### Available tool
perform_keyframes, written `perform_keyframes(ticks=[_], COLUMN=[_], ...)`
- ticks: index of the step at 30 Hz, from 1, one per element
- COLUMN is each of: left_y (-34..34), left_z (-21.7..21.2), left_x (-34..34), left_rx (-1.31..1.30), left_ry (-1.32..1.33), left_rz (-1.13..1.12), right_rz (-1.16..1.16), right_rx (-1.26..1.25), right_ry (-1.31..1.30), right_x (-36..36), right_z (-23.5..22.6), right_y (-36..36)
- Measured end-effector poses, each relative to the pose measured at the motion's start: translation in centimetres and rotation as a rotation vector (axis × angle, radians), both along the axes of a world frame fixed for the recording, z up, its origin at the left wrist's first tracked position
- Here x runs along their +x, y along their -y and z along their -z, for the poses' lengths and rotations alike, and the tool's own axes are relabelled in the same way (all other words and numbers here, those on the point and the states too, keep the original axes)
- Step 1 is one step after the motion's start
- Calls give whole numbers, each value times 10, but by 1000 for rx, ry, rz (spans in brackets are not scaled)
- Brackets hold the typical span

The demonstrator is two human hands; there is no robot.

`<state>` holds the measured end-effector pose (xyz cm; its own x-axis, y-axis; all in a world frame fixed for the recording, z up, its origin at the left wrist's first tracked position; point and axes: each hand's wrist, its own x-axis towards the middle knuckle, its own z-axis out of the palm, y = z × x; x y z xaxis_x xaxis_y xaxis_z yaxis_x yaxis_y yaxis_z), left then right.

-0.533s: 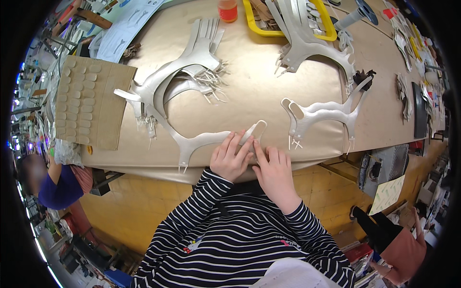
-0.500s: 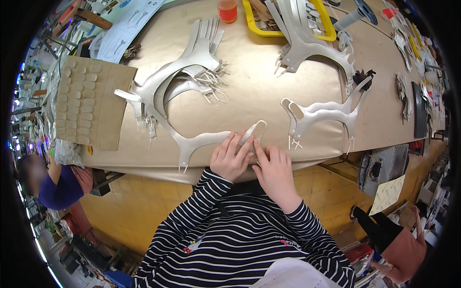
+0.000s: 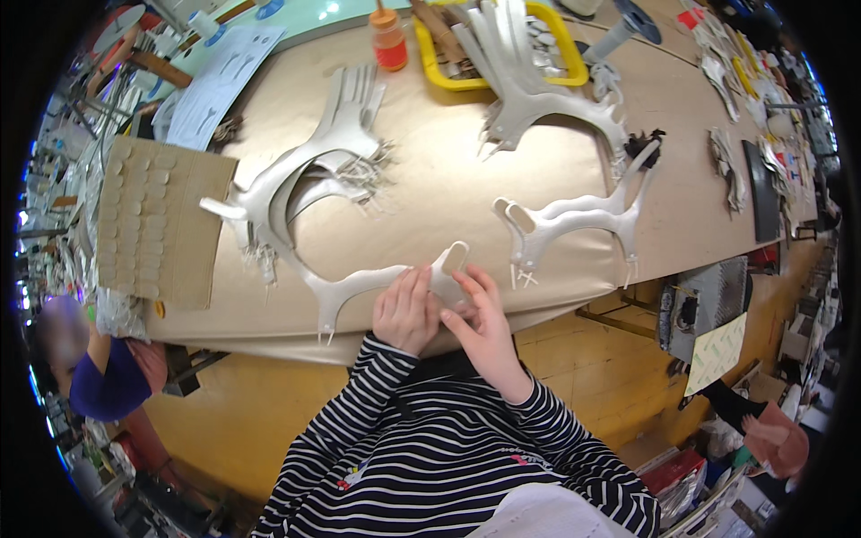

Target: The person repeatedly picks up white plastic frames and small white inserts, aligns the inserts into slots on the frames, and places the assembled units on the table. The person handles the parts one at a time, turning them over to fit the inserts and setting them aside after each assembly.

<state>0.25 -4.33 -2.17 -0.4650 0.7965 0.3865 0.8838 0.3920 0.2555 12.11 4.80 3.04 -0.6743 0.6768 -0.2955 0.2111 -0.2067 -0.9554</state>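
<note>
Hands, left (image 3: 405,311) and right (image 3: 484,316), stay with fingers pinching the white antler-shaped cutout (image 3: 359,285) (nothing has shifted since).

antler-shaped cutout (image 3: 359,285) partly under both hands' fingers (image 3: 414,291), person at left (image 3: 90,368) blurred, rim clutter indistinct

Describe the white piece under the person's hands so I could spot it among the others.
On the tan-covered worktable, look at the near edge. The flat white antler-shaped cutout lies there, under the left hand and right hand. Unlike the stacked cutouts, it lies singly.
</note>
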Motion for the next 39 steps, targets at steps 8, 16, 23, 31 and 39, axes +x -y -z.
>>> perform_keyframes(ticks=[8, 16, 23, 31, 39], left_y=[2, 6, 16, 9, 7], left_z=[1, 14, 35, 29, 15], left_x=[2, 0, 1, 3, 2], left_rx=[-5, 99, 309, 135, 2], left_ry=[52, -52, -199, -163, -203], left_rz=[-23, 9, 40, -12, -33], right_rz=[109, -64, 26, 404, 318], right_rx=[-539, 579, 498, 614, 564], right_ry=[-114, 193, 87, -108, 286], right_x=[4, -15, -17, 1, 8], right_z=[-14, 8, -25, -29, 30], right_y=[-20, -15, -76, -267, -362])
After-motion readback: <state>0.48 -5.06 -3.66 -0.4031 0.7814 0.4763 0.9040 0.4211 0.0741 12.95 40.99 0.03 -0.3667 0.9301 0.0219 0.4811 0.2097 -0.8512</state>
